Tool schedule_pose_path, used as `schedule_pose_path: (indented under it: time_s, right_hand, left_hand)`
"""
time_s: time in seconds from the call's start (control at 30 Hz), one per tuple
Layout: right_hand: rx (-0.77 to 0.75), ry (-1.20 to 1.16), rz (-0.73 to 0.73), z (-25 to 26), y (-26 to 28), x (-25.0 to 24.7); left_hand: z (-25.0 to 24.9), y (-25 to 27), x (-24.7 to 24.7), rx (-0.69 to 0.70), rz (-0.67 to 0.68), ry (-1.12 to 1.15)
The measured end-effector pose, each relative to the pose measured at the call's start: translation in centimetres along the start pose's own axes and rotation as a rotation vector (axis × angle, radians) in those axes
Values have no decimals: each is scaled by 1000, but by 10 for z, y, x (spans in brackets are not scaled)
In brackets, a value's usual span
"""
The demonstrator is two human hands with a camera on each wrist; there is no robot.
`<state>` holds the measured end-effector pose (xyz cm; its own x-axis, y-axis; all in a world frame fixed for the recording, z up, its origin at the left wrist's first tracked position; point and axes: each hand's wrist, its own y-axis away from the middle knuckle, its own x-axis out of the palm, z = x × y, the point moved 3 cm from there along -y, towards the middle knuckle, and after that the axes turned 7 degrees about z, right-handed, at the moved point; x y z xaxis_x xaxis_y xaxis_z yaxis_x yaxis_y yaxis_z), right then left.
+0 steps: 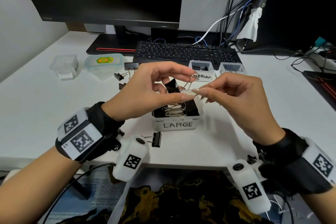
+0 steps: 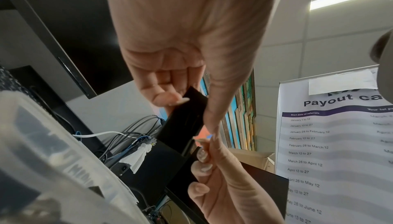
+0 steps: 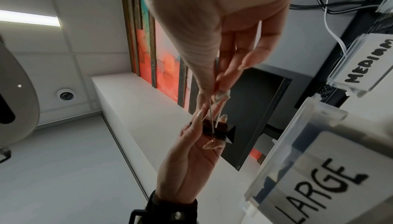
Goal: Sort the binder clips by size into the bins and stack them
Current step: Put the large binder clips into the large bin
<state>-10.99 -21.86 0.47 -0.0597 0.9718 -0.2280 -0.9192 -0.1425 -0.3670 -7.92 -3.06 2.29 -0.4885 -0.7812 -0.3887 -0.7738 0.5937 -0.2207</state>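
Head view, nearest first: one small black binder clip (image 1: 156, 139) lies on the white worktop (image 1: 236, 123) below the left hand (image 1: 145, 92). That hand's grip holds the black body of a large binder clip (image 1: 172, 86), while the right hand (image 1: 241, 100) pinches one of its silver wire handles between thumb and fingertips. Directly beneath both grips sits the clear plastic bin labelled LARGE (image 1: 177, 124), already holding several big clips. Beyond the grips stand the clear bin labelled MEDIUM (image 1: 201, 71) and another clear bin (image 1: 231, 68). Left of the left grip, a few unsorted black clips (image 1: 125, 74) remain, so sorting looks partly done and stacking is still ahead.
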Motion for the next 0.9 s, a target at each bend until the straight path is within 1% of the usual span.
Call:
schedule_pose_path:
  time_s: [0.13,0.2,0.27,0.3,0.4,0.47,0.57,0.67,0.73,0.8,0.9]
  right_hand:
    - [19,27,-95,-2,0,-2]
    - [56,47,-151,-6,0,-4]
    - [98,64,-175,-9,-1,-6]
    - [119,75,-159,-10,-2,-7]
    - [163,100,-23,-13,-3,-5]
    - [163,100,14,-14,-2,-2]
    - [151,53,6,-14,-3,-3]
    - [148,-50,11,-13,-4,-5]
    - [140,-80,-22,-14,-4,-7]
    - [117,-63,-61,-14,-4,-9]
    - [30,78,-74,-10,-2,-10]
  left_hand:
    - [-2,0,0,34,-40,16]
    - [-2,0,0,49,-43,5]
    - [-2,0,0,67,-34,-2]
    - [-1,0,-1,76,-28,-2]
    - [2,-1,-2,105,-20,5]
    - [4,-2,-1,112,-20,14]
    - [7,-2,1,83,-15,25]
    - [9,-2,4,67,-29,56]
    - [10,-1,6,54,-54,50]
    - [12,0,5,33,-113,-38]
    - [16,1,1,6,-189,-159]
